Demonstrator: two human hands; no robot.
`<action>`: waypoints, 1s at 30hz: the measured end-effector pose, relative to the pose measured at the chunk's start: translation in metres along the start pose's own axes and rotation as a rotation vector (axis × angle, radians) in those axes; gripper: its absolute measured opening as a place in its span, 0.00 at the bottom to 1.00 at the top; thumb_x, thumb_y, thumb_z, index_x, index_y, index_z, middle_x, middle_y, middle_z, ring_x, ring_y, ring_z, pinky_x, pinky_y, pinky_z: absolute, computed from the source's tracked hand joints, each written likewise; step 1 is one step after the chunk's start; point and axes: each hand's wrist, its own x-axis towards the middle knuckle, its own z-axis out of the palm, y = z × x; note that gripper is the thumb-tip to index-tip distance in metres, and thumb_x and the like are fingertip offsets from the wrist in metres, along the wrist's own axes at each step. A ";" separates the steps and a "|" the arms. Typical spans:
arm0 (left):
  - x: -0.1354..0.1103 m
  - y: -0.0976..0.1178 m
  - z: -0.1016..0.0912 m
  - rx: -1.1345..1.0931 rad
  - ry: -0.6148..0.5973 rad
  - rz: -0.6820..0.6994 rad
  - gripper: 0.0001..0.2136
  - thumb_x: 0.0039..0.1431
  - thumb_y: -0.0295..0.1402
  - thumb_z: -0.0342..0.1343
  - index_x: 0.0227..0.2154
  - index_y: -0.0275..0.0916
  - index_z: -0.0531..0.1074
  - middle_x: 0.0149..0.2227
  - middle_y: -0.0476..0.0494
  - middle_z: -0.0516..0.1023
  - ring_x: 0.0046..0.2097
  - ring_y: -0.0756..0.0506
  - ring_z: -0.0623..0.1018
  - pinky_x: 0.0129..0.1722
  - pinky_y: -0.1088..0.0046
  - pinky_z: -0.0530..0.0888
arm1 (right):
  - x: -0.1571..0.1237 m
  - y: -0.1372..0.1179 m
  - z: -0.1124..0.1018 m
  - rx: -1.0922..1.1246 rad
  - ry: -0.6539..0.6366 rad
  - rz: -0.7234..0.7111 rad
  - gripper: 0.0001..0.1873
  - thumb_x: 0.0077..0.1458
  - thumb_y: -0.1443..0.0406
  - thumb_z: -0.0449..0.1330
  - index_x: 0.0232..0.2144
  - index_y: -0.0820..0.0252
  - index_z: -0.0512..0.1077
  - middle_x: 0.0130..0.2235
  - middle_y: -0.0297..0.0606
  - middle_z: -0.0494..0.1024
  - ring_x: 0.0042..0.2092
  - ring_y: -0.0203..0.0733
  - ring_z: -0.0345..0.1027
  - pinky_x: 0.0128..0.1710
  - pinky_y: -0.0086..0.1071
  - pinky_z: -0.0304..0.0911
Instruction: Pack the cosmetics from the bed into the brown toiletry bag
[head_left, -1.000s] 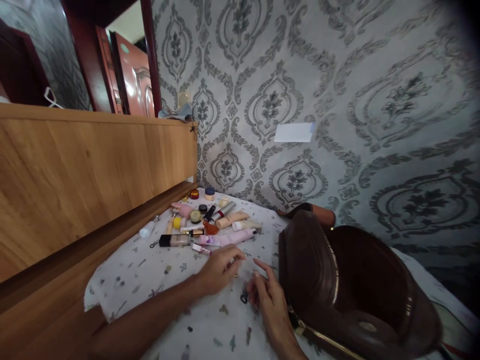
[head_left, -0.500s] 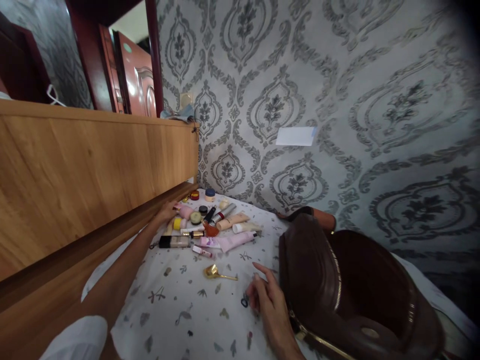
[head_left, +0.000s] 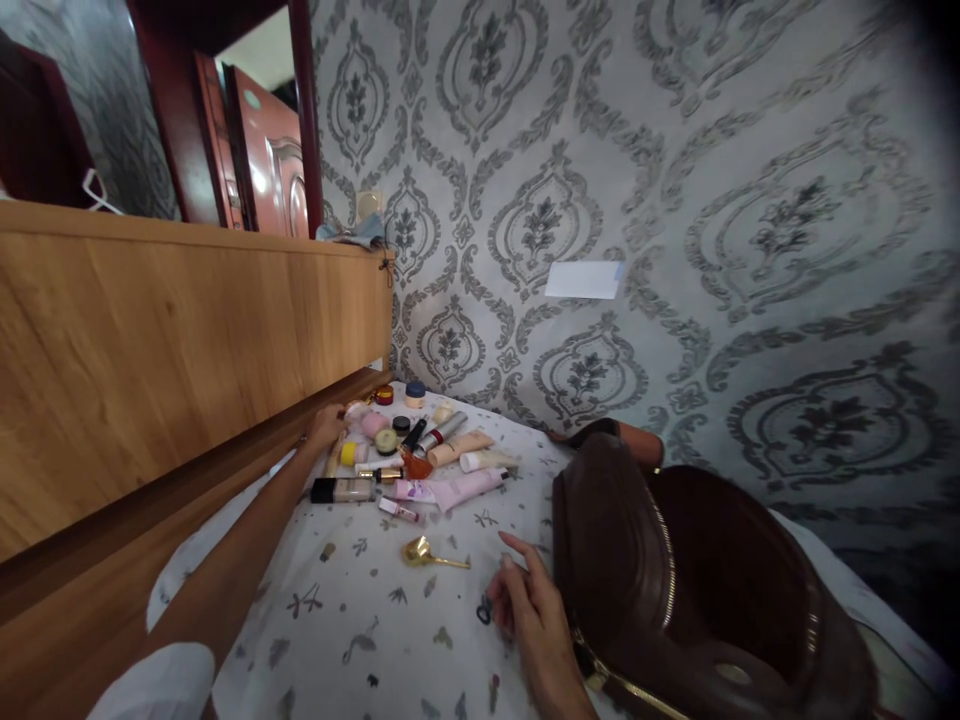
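My left hand (head_left: 327, 428) reaches to the far left edge of the sheet, back towards me, fingers curled and mostly hidden. A pink bottle (head_left: 373, 423) lies right beside its fingertips. A small dark bit shows by the wrist; I cannot make out what it is. My right hand (head_left: 534, 610) hovers low over the sheet, index finger extended and the others curled in around a small dark ring-ended object (head_left: 484, 611). Just left of it lies a gold spoon-shaped thing (head_left: 418, 552). Close on the right stands a brown leather bag (head_left: 607, 560), unzipped.
Cosmetics lie in a cluster: a foundation bottle (head_left: 352, 490), a lilac tube (head_left: 471, 487), a beige tube (head_left: 459, 447) and a blue-lidded jar (head_left: 415, 394). A wooden board (head_left: 195, 330) borders the left side. Patterned wallpaper (head_left: 465, 210) covers the wall behind.
The view has shifted slightly. My left hand has drawn back a little from the pink bottle's end, and a dark loop near the foundation bottle no longer shows there. My right hand stays nearly still.
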 end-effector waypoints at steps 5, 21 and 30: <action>-0.005 0.004 -0.005 0.012 -0.022 -0.030 0.16 0.64 0.38 0.57 0.52 0.37 0.70 0.52 0.39 0.74 0.49 0.41 0.77 0.47 0.56 0.77 | 0.000 0.003 -0.001 -0.004 -0.004 -0.028 0.39 0.49 0.39 0.57 0.51 0.62 0.67 0.21 0.30 0.71 0.19 0.37 0.61 0.17 0.28 0.52; -0.050 0.069 -0.022 -0.596 0.235 -0.037 0.19 0.55 0.49 0.57 0.37 0.36 0.73 0.36 0.42 0.78 0.42 0.41 0.77 0.35 0.69 0.73 | 0.002 0.010 -0.002 -0.007 -0.040 -0.099 0.33 0.54 0.41 0.54 0.48 0.61 0.70 0.22 0.31 0.71 0.20 0.37 0.62 0.17 0.28 0.54; -0.141 0.168 0.039 -1.041 -0.293 -0.011 0.27 0.44 0.56 0.64 0.35 0.34 0.75 0.29 0.44 0.77 0.27 0.49 0.74 0.24 0.76 0.69 | -0.004 0.000 0.000 0.098 -0.091 -0.110 0.35 0.54 0.39 0.55 0.47 0.61 0.70 0.27 0.33 0.72 0.21 0.35 0.64 0.17 0.27 0.52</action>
